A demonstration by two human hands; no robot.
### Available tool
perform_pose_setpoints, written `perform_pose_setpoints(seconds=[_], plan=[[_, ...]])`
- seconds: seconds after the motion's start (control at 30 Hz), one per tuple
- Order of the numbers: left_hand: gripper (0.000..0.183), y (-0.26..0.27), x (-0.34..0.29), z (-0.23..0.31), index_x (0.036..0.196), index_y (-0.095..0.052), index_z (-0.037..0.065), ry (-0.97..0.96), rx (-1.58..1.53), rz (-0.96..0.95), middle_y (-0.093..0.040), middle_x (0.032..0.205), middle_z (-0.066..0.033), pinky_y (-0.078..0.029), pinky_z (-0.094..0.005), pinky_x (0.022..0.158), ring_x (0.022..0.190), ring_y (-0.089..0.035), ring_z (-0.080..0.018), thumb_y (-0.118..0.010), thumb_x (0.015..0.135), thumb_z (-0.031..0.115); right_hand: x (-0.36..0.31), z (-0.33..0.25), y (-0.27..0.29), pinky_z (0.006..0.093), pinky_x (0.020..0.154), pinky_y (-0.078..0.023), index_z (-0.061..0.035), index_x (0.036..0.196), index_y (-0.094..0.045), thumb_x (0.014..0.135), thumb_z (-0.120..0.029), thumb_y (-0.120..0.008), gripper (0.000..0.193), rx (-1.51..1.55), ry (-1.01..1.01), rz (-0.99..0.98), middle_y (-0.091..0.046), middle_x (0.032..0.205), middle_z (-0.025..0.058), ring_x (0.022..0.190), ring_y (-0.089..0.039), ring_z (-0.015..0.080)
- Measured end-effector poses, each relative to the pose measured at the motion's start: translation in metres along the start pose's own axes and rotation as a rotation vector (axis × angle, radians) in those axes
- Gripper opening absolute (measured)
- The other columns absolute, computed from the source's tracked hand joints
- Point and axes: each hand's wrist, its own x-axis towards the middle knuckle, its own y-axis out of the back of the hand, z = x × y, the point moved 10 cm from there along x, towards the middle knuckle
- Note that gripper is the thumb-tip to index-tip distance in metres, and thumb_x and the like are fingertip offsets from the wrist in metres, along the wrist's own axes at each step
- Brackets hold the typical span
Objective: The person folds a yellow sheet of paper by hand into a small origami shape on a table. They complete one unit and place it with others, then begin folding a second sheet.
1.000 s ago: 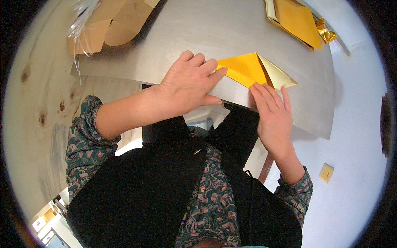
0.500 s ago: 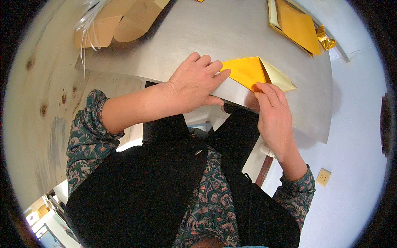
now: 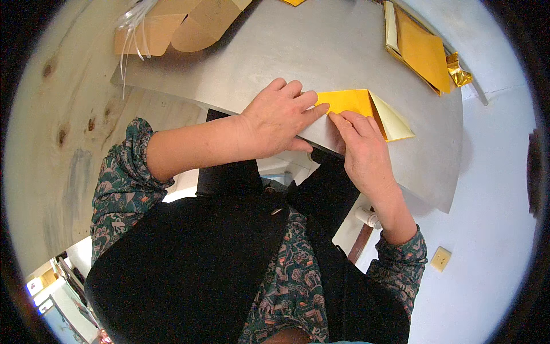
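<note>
A folded sheet of golden-yellow paper (image 3: pixel 349 101) lies on the grey metal tabletop, close to its near edge. One flap on its right side stands partly raised and shows a pale cream underside. My left hand (image 3: pixel 281 117) presses the paper's left end with bent fingers, the index fingertip on the near edge and the thumb reaching past the table edge. Right beside that fingertip, my right hand (image 3: pixel 366 146) pinches the same near edge with its fingers drawn together. The paper's left corner is hidden beneath my left fingers.
At the far left sit an open brown cardboard box (image 3: pixel 195 28) and a bunch of clear plastic strips (image 3: pixel 134 34). A stack of golden paper (image 3: pixel 421 49) lies far right, with a crumpled shiny gold piece (image 3: pixel 458 70) by the wall. A wall outlet (image 3: pixel 440 259) is lower right.
My right hand has slid left along the paper's near edge, up to my left index fingertip. The left hand stays on the left end. The whole view has shifted slightly.
</note>
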Motion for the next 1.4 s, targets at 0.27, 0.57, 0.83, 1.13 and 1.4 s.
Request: perform_pose_setpoints(seconds=[0.27,0.57,0.83,1.13,1.4], plan=[[0.079,0.0,-0.002,0.0,0.142,-0.061,0.009,-0.005,-0.003,0.024,-0.057,0.111,-0.0048,-0.045,-0.0354,0.092,0.107,-0.054,-0.0216,-0.074,0.084,0.061,-0.001,-0.001,0.001,0.0409,0.099,-0.051,-0.0026,0.128,-0.067,0.084,0.002,-0.06,0.045,-0.086,0.013,-0.036,-0.064,0.123,0.0132,0.112,-0.06,0.0334],[0.078,0.006,0.001,0.003,0.144,-0.061,0.015,-0.012,-0.033,0.02,-0.058,0.111,-0.0052,-0.047,-0.0355,0.095,0.106,-0.054,-0.0239,-0.077,0.082,0.059,-0.013,0.0,0.009,0.0395,0.102,-0.052,-0.0039,0.13,-0.067,0.085,0.0,-0.06,0.047,-0.119,0.023,-0.061,-0.064,0.126,0.0122,0.116,-0.06,0.0317],[0.079,0.004,-0.001,0.0,0.145,-0.059,0.022,0.0,-0.03,0.038,-0.057,0.108,-0.0041,-0.046,-0.0402,0.095,0.105,-0.054,-0.0255,-0.081,0.076,0.055,-0.014,0.003,0.008,0.0381,0.096,-0.055,-0.0061,0.131,-0.067,0.084,-0.001,-0.061,0.048,-0.168,-0.013,-0.053,-0.065,0.125,0.0096,0.115,-0.062,0.0296],[0.075,0.001,-0.014,-0.016,0.141,-0.062,0.02,0.049,-0.054,0.101,-0.061,0.126,-0.0036,-0.045,-0.0416,0.098,0.118,-0.057,-0.0251,-0.078,0.077,0.055,-0.013,0.002,0.007,0.0373,0.093,-0.057,-0.0064,0.131,-0.068,0.084,-0.001,-0.062,0.047,-0.17,-0.021,-0.043,-0.065,0.125,0.0088,0.113,-0.063,0.0291],[0.07,0.007,-0.016,-0.017,0.135,-0.065,0.012,0.006,-0.051,0.213,-0.061,0.115,-0.0037,-0.049,-0.0374,0.097,0.115,-0.056,-0.0236,-0.078,0.08,0.054,-0.016,0.005,0.007,0.0372,0.093,-0.057,-0.0062,0.13,-0.068,0.085,-0.002,-0.062,0.046,-0.172,-0.023,-0.034,-0.064,0.125,0.0091,0.113,-0.062,0.029]])
